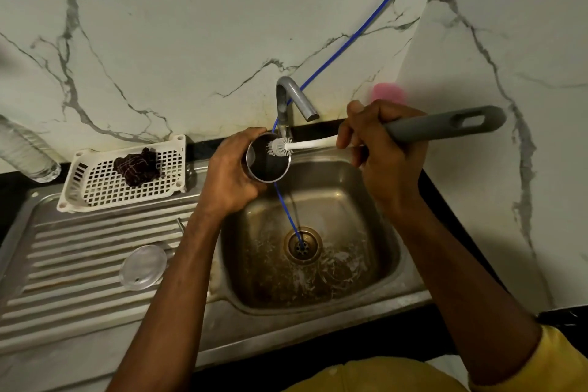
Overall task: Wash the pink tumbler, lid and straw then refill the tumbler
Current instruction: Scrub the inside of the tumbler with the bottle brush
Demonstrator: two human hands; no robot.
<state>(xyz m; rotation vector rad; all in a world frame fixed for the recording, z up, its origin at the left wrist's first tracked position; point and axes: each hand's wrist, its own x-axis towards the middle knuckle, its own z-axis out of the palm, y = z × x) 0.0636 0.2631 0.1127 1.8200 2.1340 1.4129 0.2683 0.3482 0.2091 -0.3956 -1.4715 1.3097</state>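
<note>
Steel showed inside the tumbler [269, 165], whose outer wall was hidden in the left hand [229, 175]. That hand's fingers and thumb were curled round the body, gripping it over the back left corner of the sink [366, 200], just below the tap [291, 95]. The tumbler was tipped, its long axis running out of the palm, with the open mouth turned up toward the camera and slightly right, facing the brush [439, 126]. The right hand [381, 143] was wrapped round the brush where the grey handle met the white stem, above the sink's back edge. The brush lay almost level, its handle end pointing right and its bristle head [280, 146] at the far rim of the tumbler's mouth. A clear lid [143, 267] lay flat on the ribbed drainboard [79, 248], toward its sink-side edge, just beside the left forearm. A blue tube [366, 25] ran down from the wall, passed behind the tumbler, and ended in the drain.
</note>
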